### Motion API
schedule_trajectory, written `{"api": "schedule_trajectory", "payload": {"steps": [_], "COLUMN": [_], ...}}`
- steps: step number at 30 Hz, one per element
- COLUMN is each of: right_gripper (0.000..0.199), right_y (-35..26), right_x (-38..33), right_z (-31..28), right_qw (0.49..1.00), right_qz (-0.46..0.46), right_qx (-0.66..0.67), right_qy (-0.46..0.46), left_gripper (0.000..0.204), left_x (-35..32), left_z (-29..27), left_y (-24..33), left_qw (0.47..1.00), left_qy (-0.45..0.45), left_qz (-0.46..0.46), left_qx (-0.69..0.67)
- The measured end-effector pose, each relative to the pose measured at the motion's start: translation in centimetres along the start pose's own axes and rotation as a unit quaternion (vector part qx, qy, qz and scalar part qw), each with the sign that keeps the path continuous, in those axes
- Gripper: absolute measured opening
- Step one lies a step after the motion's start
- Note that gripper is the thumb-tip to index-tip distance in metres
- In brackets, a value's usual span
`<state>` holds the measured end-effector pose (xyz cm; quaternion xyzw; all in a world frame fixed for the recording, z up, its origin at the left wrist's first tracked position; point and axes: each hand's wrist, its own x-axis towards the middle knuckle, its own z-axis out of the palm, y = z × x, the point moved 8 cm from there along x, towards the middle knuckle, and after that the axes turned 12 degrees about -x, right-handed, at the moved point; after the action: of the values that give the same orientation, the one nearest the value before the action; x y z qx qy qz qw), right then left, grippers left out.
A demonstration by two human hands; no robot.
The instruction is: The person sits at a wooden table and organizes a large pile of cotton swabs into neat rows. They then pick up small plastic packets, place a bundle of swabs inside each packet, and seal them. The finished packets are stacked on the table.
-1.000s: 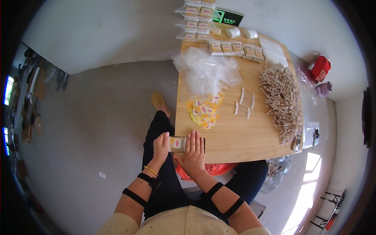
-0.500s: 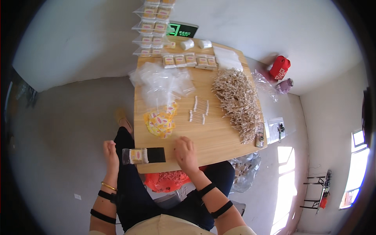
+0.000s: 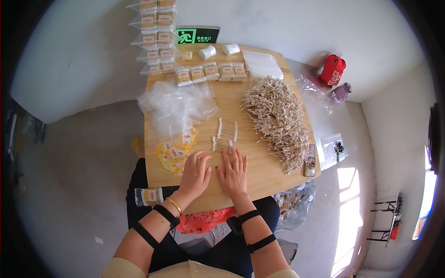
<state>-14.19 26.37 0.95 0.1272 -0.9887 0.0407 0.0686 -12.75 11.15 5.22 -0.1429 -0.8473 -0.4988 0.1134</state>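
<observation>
Hands (image 3: 215, 172) now lie flat, packet (image 3: 149, 196) released.

head-worn fisheye, looking steeply down, wooden table (image 3: 259, 171) close

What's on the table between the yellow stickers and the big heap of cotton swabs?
In the head view, two small bundles of cotton swabs lie on the wooden table between the yellow labels and the big swab heap.

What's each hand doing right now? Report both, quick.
Left hand: open, flat on the wooden table, holding nothing.
Right hand: open, flat on the table, fingertips by the small swab bundle.
</observation>
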Motion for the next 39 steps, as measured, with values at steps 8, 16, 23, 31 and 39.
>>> {"api": "schedule_trajectory", "payload": {"steps": [8, 16, 23, 31, 39], "right_gripper": [0.065, 0.065, 0.061, 0.059, 0.056], "right_y": [0.4, 0.5, 1.1, 1.0, 0.9], "right_x": [0.0, 0.0, 0.6, 3.1, 3.4], "right_z": [0.1, 0.2, -0.7, -0.4, -0.4], "right_qw": [1.000, 1.000, 0.993, 0.995, 0.993], "right_qz": [0.000, 0.000, 0.008, -0.035, -0.036], "right_qx": [0.008, 0.018, 0.109, 0.087, 0.102], "right_qy": [0.005, 0.011, 0.046, 0.035, 0.053], "left_gripper": [0.053, 0.058, 0.054, 0.052, 0.047], "left_x": [1.9, 1.9, 1.9, 2.0, 1.8], "left_z": [3.7, 4.5, 4.1, 4.2, 3.9], "left_y": [-1.3, -2.1, -1.9, -1.9, -1.7], "left_qw": [0.982, 0.974, 0.977, 0.979, 0.984], "left_qy": [-0.049, -0.076, -0.071, -0.064, -0.052], "left_qz": [0.017, 0.000, 0.001, 0.012, 0.035], "left_qx": [0.179, 0.215, 0.203, 0.193, 0.169]}}
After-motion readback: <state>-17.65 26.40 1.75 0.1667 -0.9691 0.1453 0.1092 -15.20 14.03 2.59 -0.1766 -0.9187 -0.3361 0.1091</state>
